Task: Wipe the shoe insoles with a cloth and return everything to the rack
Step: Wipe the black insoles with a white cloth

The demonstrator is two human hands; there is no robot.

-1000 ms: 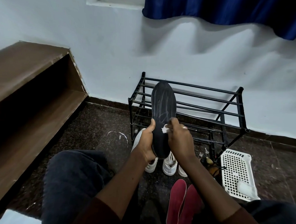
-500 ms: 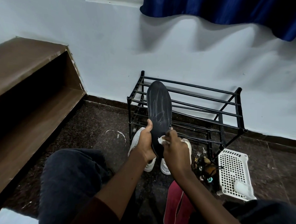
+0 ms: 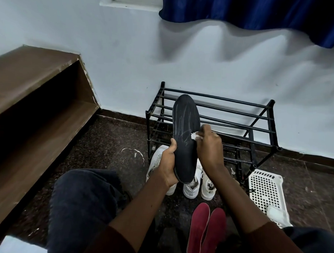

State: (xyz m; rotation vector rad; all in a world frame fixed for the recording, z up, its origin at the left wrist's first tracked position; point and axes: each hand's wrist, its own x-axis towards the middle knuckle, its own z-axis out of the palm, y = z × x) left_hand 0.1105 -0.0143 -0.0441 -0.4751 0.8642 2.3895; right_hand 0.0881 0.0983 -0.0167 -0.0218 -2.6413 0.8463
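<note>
Floor: dark speckled floor (image 3: 108,143) is running up to a pale wall (image 3: 202,61), and the person is sitting on it facing the rack.
Right fingers: fingers (image 3: 205,130) of the right hand (image 3: 209,146) are bunching together on a small white cloth (image 3: 194,135), pinching it and pressing it to the insole's right edge about midway up.
Left fingers: the left hand (image 3: 167,164) is gripping the insole's heel end, with the thumb lying across the front and the other fingers hiding behind.
Insole: black insole (image 3: 185,123) is standing upright in the air, toe up, in front of the rack, with pale streaks showing on its face.
Change: half a second back the cloth was sitting lower, close to the left thumb. Now it is riding higher, at mid-length. The left grip is staying put.
Meaning: this is looking like a back-and-forth wiping stroke under way, with the toe half probably still waiting for its pass.
Shoes: white shoes (image 3: 191,186) are standing on the floor just below the insole, at the rack's foot.
Red insoles: red insoles (image 3: 206,231) are lying side by side on the floor, nearer the person.
Rack: black rack (image 3: 238,113) is standing against the wall. Shoes and insoles are all sitting off it, so the return step is not yet begun.
Basket: white basket (image 3: 264,188) is lying on the floor right of the rack, with something white sitting at its near end.
Shelf: brown shelf (image 3: 31,74) is standing well apart, far left.
</note>
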